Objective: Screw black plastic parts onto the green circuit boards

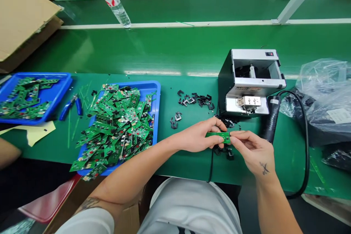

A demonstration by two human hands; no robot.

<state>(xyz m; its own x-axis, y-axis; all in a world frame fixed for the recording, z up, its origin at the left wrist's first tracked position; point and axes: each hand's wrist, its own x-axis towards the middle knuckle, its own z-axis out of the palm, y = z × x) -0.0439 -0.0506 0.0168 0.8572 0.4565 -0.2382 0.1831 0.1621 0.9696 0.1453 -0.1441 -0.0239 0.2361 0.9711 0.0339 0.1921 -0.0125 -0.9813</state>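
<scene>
My left hand [200, 135] holds a small green circuit board [223, 137] level above the bench, thumb on top and fingers behind. Pinched together at the board's right end are the fingertips of my right hand [253, 151]; they hide whatever lies between them. Small black plastic parts [229, 153] lie under and around my hands. More black plastic pieces [201, 100] are scattered on the green mat beyond my left hand. Just behind my hands stands a black and silver bench machine [251, 84] with a metal block on its front.
Left of my hands, a blue tray [156, 117] is heaped with circuit boards. Farther left are blue-handled cutters [71, 106] and a second blue tray [61, 93]. A black cable [306, 153] loops at right beside plastic bags [326, 95]. A water bottle [116, 5] stands behind.
</scene>
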